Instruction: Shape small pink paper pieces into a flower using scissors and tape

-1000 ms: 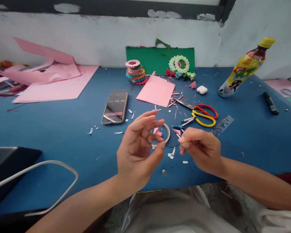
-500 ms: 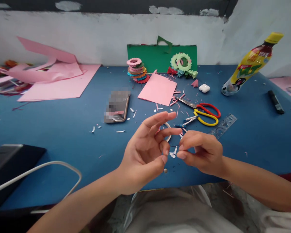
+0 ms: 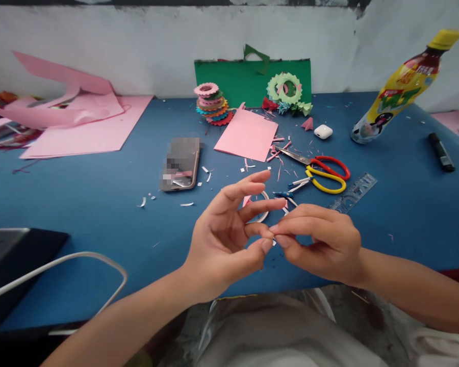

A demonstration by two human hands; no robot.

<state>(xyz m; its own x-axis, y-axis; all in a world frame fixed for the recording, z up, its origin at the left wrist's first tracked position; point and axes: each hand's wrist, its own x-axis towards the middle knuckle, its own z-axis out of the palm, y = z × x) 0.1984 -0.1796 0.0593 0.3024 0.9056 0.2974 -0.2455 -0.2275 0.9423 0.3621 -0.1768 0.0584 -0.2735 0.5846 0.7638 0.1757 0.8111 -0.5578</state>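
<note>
My left hand (image 3: 229,237) is raised above the front of the blue table, its thumb and index finger pinched together while the other fingers stretch out. Meeting it at the fingertips, my right hand (image 3: 321,242) is also closed in a pinch. Whatever lies between the fingertips is too small or too hidden to make out. Behind the hands, a white ring (image 3: 265,211) shows partly between my left fingers. Scissors (image 3: 325,173) with red and yellow handles lie just beyond, beside a clear ruler (image 3: 355,192). A folded pink paper (image 3: 248,135) lies farther back among scraps.
A phone (image 3: 181,165) lies left of centre. Stacked scalloped paper rings (image 3: 212,104) stand before a green board (image 3: 233,76). At right are a white earbud case (image 3: 323,132), a tilted bottle (image 3: 405,86) and a black marker (image 3: 441,152). A white cable (image 3: 99,256) loops at left.
My right hand has moved left, so its fingertips now touch those of my left hand. A gap separated them before. The view has shifted slightly.
</note>
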